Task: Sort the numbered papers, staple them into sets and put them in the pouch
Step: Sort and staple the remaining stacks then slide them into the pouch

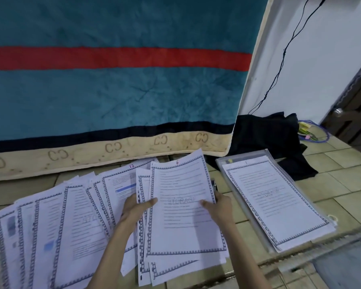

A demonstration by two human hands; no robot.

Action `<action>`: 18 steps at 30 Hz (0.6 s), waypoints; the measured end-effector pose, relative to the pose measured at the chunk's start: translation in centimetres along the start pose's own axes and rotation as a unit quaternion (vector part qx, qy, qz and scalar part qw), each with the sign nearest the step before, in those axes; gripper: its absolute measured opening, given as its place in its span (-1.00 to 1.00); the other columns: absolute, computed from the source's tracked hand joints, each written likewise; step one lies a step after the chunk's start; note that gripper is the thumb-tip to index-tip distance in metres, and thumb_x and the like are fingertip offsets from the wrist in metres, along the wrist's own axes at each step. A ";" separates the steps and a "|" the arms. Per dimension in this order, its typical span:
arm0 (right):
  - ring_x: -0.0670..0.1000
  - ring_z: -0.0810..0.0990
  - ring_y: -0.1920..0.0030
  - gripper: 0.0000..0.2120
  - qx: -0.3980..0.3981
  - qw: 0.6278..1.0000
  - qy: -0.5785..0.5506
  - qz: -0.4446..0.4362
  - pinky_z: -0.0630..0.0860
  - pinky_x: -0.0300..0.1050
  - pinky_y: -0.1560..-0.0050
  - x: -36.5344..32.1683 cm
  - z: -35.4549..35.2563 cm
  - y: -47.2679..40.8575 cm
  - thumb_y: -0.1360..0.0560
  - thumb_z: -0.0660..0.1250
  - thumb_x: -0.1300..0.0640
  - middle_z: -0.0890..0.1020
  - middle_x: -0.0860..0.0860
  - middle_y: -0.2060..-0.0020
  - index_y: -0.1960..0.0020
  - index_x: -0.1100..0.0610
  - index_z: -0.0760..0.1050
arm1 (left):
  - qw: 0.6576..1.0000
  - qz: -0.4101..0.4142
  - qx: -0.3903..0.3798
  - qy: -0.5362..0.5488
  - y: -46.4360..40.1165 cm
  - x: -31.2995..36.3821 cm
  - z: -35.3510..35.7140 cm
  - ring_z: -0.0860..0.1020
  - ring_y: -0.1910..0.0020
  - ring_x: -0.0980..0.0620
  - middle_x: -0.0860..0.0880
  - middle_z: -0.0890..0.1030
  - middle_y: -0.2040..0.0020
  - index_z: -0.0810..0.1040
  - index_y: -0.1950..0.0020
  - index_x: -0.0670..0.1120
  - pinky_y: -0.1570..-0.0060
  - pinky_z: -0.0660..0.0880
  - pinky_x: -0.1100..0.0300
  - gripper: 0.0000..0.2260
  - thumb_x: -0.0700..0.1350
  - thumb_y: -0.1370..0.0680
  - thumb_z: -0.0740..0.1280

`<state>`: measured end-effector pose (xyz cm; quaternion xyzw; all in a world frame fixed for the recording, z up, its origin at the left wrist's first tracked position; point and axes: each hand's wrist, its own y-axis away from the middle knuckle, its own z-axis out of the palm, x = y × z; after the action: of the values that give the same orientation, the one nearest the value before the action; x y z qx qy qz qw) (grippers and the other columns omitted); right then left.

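Both hands (138, 207) (219, 205) grip sheet 6 (183, 205), fanned papers (56, 232) left, pouch (246, 207) right.

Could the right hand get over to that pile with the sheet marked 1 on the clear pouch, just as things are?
Probably yes. The pile lies just to the right of the right hand with bare floor between, but that hand grips the sheet marked 6.

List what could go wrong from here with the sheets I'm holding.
1. The left hand and right hand grip a held bunch whose sheets are fanned unevenly; some could slip out or be stapled askew.
2. The loose papers overlap on the floor, so numbers are hidden and one may be missed.
3. The sheet marked 12 lies close behind and could get mixed in.
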<state>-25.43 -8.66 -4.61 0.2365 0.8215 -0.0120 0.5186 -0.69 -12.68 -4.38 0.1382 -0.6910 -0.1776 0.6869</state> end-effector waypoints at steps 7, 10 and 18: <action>-0.12 0.61 0.13 -0.76 -0.021 0.999 -0.032 -0.031 0.44 -0.42 0.28 -1.4 -1.7 1.7 -0.43 0.45 0.07 0.65 -0.08 0.11 -0.06 0.09 0.52 | 0.998 0.045 -0.036 0.037 1.0 1.2 0.6 0.52 -0.20 -0.07 -0.04 0.58 -0.19 0.47 -0.29 -0.06 -0.30 0.40 -0.04 -0.66 -0.27 -0.53 0.32; -0.05 0.65 0.02 -0.67 -0.043 0.997 -0.038 -0.050 0.52 -0.33 0.19 -1.7 -2.5 1.7 -0.43 0.43 0.00 0.68 -0.04 0.01 -0.13 0.12 0.53 | 0.994 0.050 -0.059 0.071 1.1 1.7 0.9 0.52 -0.19 -0.05 -0.04 0.58 -0.18 0.45 -0.31 -0.07 -0.31 0.39 -0.02 -0.65 -0.28 -0.54 0.29; 0.15 0.57 0.02 -0.60 0.108 0.994 -0.017 -0.024 0.43 -0.10 0.06 -1.1 -8.0 0.5 -0.44 0.40 0.29 0.60 0.25 -0.10 -0.25 0.28 0.43 | 0.993 0.095 -0.006 -0.076 1.4 1.8 3.1 0.52 -0.19 -0.07 -0.10 0.53 -0.22 0.39 -0.31 -0.04 -0.12 0.49 0.06 -0.68 -0.19 -0.56 0.29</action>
<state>-31.63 -6.54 0.17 0.2709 0.8122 -0.1170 0.5033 -3.79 -12.00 -2.10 0.0538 -0.7501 -0.1253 0.6472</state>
